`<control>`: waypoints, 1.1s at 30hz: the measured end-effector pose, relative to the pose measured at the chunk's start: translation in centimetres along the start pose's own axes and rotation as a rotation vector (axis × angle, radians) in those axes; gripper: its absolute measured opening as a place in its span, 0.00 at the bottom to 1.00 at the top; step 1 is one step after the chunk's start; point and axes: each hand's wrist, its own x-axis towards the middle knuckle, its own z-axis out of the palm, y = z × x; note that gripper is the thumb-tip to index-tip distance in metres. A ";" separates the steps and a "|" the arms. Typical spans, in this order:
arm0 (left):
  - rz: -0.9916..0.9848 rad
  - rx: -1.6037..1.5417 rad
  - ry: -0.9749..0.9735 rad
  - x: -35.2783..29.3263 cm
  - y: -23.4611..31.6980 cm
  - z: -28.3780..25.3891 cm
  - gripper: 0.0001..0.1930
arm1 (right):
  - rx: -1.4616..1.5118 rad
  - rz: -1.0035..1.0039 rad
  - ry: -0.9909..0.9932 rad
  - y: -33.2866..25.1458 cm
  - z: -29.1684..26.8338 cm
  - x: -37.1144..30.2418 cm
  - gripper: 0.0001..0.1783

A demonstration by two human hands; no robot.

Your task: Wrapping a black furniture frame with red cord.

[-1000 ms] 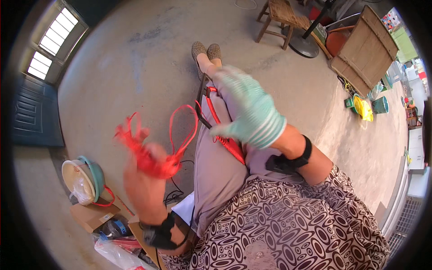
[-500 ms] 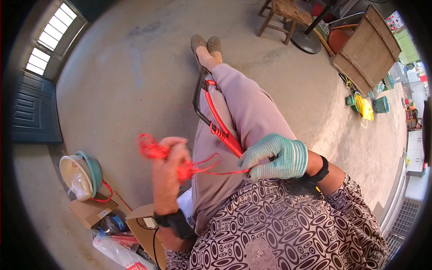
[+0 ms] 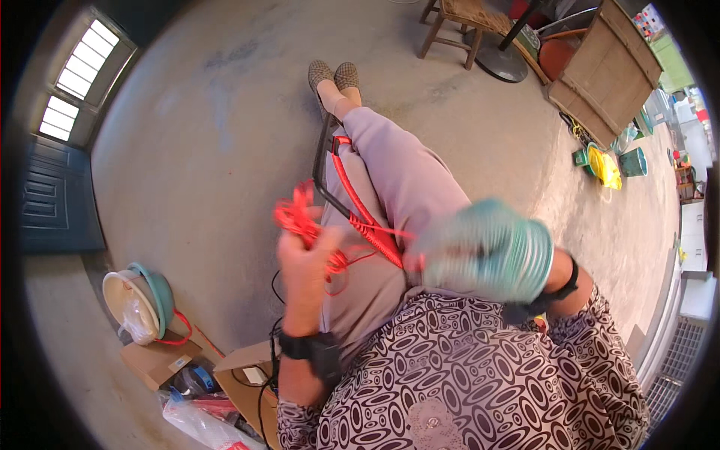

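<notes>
My bare left hand (image 3: 306,270) is closed around a loose bundle of red cord (image 3: 294,214), with loops sticking out above the fingers and strands hanging below. Across my lap lies a bent black frame (image 3: 321,169), partly wrapped in red; its kind is unclear. The red wrapping (image 3: 384,244) is thickest at its near end, beside my right hand. In a striped green glove, my right hand (image 3: 484,251) is smeared by motion. A taut red strand runs from the wrapped part to its fingers, which appear closed on it.
At the lower left are nested basins (image 3: 154,300), an open cardboard box (image 3: 244,367) and plastic bags (image 3: 199,420). A wooden stool (image 3: 457,26), a wooden board (image 3: 607,71) and a green bucket (image 3: 634,162) stand farther off to the right.
My left hand has moved slightly right with the cord bundle, nearer the frame. My right hand has swung up and to the right, away from the frame's near end.
</notes>
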 end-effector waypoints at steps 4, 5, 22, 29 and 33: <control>0.197 -0.491 0.163 0.4 4.7 -2.4 0.12 | -0.542 -0.251 0.669 2.6 -1.1 5.8 0.09; 0.201 -0.489 0.159 0.7 4.8 -2.9 0.12 | -0.541 -0.254 0.674 2.9 -1.1 5.9 0.09; -0.094 -0.162 -0.385 -0.7 2.8 -1.4 0.13 | 1.070 0.007 0.189 5.4 -1.0 2.5 0.19; -0.387 -1.139 -0.486 -2.6 -0.2 -1.3 0.18 | 0.961 0.203 -0.274 3.0 -0.5 -1.6 0.24; -0.546 -0.772 -0.237 -3.6 -0.7 -2.9 0.15 | 0.686 0.360 0.082 8.7 2.0 1.7 0.25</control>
